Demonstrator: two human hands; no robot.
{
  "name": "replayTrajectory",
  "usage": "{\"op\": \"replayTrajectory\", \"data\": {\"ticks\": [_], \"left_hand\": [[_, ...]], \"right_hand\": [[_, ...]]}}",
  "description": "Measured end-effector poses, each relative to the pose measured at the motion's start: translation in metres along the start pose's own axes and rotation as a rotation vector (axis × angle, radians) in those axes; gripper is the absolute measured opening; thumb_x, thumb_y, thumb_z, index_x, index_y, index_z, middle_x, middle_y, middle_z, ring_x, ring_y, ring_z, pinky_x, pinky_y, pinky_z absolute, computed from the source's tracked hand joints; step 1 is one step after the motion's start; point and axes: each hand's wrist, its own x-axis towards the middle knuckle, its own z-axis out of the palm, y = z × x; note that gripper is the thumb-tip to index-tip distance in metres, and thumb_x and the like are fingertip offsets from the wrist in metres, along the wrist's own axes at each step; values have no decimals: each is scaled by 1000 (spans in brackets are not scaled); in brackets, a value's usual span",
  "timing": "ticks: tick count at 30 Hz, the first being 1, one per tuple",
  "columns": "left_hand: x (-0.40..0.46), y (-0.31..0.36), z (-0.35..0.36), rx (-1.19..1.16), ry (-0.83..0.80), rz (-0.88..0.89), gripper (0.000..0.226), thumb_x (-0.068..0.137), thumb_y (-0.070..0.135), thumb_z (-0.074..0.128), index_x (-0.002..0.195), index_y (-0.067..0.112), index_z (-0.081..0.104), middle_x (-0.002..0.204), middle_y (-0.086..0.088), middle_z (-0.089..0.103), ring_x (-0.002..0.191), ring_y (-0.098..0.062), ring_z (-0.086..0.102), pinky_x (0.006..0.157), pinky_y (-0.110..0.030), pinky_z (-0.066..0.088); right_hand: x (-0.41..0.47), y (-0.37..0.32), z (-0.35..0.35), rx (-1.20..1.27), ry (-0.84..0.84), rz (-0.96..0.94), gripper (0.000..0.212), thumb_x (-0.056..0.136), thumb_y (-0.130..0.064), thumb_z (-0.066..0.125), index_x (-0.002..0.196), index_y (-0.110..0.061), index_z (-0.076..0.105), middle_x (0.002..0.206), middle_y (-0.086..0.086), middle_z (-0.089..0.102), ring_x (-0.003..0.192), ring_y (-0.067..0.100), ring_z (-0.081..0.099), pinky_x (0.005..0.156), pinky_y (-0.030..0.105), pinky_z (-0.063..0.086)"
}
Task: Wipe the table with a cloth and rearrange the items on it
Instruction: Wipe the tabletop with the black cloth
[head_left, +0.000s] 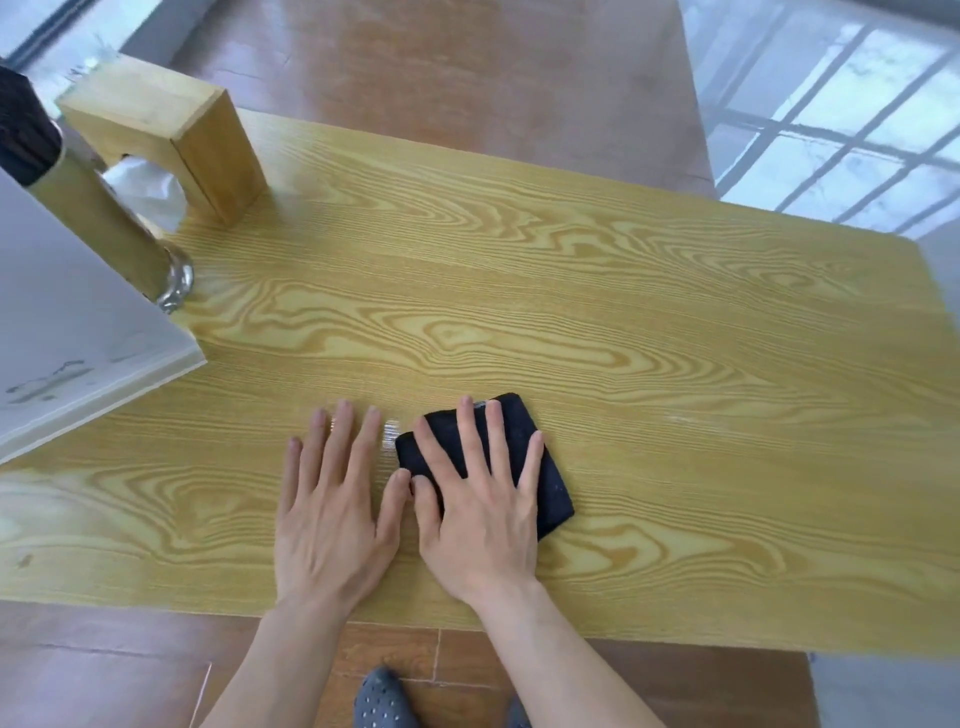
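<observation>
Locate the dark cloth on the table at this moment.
In the head view, the dark cloth lies flat on the table near its front edge, pressed under the right hand, with the left hand flat on the wood just beside it.

Floor (467, 62): reddish-brown wood-look boards, seams visible, glossy far side. Upper right: pale reflective surface carrying a dark window grid (841, 119), bars slanted. Upper left corner: grey glazed strip (52, 31), blurred. Bottom edge: dark grey slipper (382, 701) with pale dots, toe pointing forward; second slipper (517, 714) just beside it, mostly hidden
</observation>
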Motion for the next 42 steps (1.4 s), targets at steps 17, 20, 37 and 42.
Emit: {"op": "replayTrajectory", "data": {"ticks": [17, 20, 37, 42], "left_hand": [[-5, 166, 59, 110, -76, 218, 83, 92, 71, 33, 161, 27, 19, 170, -3, 14, 158, -22, -2, 127, -49, 9], [-8, 188, 66, 125, -77, 221, 85, 91, 72, 35, 161, 27, 19, 170, -3, 13, 158, -23, -2, 127, -49, 7], [-21, 215, 73, 157, -110, 168, 86, 90, 77, 32, 162, 32, 15, 171, -1, 10, 158, -22, -5, 127, -49, 6], [-18, 227, 43, 162, -79, 158, 87, 90, 79, 28, 162, 34, 9, 170, 0, 8, 158, -22, -6, 127, -48, 6]], "right_hand": [[-63, 233, -34, -44, 31, 343, 56, 106, -54, 18, 160, -46, 4, 172, 0, -7, 158, 26, -13, 121, 68, 2], [-75, 276, -39, -52, 46, 402, 56, 106, -54, 18, 160, -45, 5, 173, 0, -4, 159, 26, -10, 121, 68, 3], [-102, 357, -69, -30, 30, 404, 62, 103, -61, 16, 161, -41, 8, 172, 3, 1, 159, 30, -6, 122, 67, 2], [-91, 335, -97, -2, 4, 336, 67, 101, -66, 17, 161, -38, 10, 172, 5, -1, 159, 31, -6, 124, 64, 5]]}}
